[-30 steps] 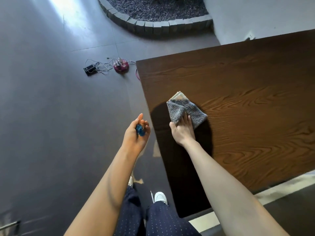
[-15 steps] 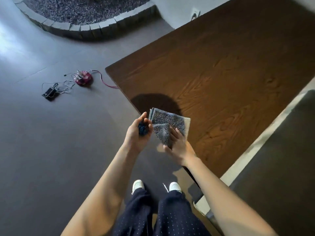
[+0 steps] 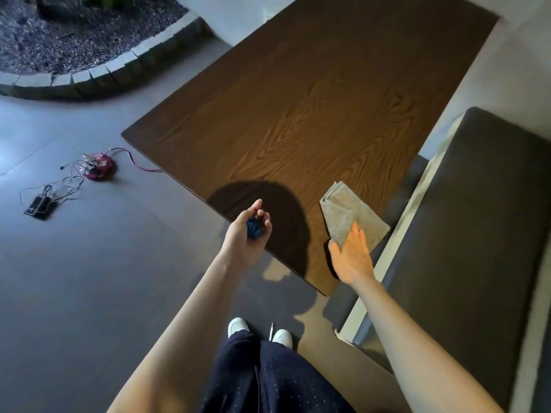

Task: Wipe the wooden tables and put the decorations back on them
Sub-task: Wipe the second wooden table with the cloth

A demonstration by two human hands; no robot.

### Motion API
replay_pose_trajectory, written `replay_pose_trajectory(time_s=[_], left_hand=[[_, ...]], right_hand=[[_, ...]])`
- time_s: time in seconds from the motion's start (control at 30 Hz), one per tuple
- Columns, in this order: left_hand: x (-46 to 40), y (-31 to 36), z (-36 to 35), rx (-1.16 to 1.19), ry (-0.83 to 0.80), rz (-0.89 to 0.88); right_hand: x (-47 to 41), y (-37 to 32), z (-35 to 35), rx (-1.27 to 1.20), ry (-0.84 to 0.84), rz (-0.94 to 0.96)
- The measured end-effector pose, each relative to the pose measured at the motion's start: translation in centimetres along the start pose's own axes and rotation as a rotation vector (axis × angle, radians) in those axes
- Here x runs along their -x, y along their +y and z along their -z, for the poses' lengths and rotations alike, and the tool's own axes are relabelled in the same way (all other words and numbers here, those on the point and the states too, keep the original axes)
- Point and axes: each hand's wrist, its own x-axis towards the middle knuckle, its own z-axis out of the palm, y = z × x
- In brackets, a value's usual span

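Observation:
A dark wooden table (image 3: 313,114) fills the upper middle of the view, its top bare. A folded grey cloth (image 3: 347,211) lies near the table's near right corner. My right hand (image 3: 353,257) rests on the cloth's near edge with fingers straight and flat. My left hand (image 3: 247,236) hovers over the table's left edge, fingers curled round a small blue decoration (image 3: 254,228).
A dark cushioned bench (image 3: 465,234) runs along the table's right side. On the grey floor to the left lie a red round device (image 3: 100,168) with tangled cables and a black device (image 3: 38,205). A stone-edged gravel bed (image 3: 89,40) curves at the top left.
My right hand has carried the cloth from in front of my body back onto the table and laid it near the right corner. The view has swung left to right.

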Motion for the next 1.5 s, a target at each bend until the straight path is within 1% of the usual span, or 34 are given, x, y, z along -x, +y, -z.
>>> replay_pose_trajectory(time_s=[0.07,0.1,0.2,0.27,0.33,0.53,0.7,0.97,1.1,1.2,1.27,1.3,1.33,1.43,1.5], left_hand=[[0.5,-0.5,0.3,0.000,0.009,0.002],[0.7,-0.7,0.5,0.006,0.020,0.002],[1.2,-1.0,1.1,0.020,0.051,-0.003],[1.5,-0.7,1.6,0.032,0.060,-0.008],[1.6,-0.1,2.1,0.039,0.058,-0.020],[0.7,3.7,2.1,0.045,0.046,-0.052],[-0.7,7.9,2.3,0.036,0.047,-0.050],[-2.8,17.0,3.3,0.037,0.066,-0.075],[-3.2,20.4,4.3,0.061,0.064,-0.097],[-3.3,22.5,5.3,0.066,0.064,-0.108],[-3.3,23.3,5.9,0.053,0.055,-0.106],[-3.3,23.6,6.1,0.045,0.053,-0.107],[-3.4,23.9,6.2,0.034,0.054,-0.107],[-3.3,24.1,6.2,-0.019,0.042,-0.105],[-3.2,24.0,6.0,-0.058,0.019,-0.076]], right_hand=[[1.8,-0.3,-1.8,-0.053,0.073,-0.088],[2.6,-0.5,-2.8,-0.031,0.095,-0.108],[4.5,-1.7,-5.1,0.175,0.080,-0.066],[4.7,-2.7,-6.0,0.200,0.105,-0.074],[4.6,-3.5,-6.5,0.210,0.090,-0.101],[3.6,-6.5,-7.9,0.248,0.161,-0.111],[1.2,-10.4,-9.3,0.338,0.143,-0.123],[-2.6,-20.5,-12.4,0.348,0.135,-0.026],[-4.6,-25.2,-14.0,0.316,0.122,0.122],[-6.0,-28.0,-15.9,0.145,0.159,0.274],[-6.5,-29.2,-16.2,-0.009,0.136,0.348],[-6.8,-29.5,-16.4,-0.099,0.094,0.361],[-6.9,-29.8,-16.2,-0.216,0.048,0.356],[-6.3,-30.5,-14.4,-0.649,-0.082,0.178],[-6.4,-30.5,-13.0,-0.825,-0.138,0.074]])
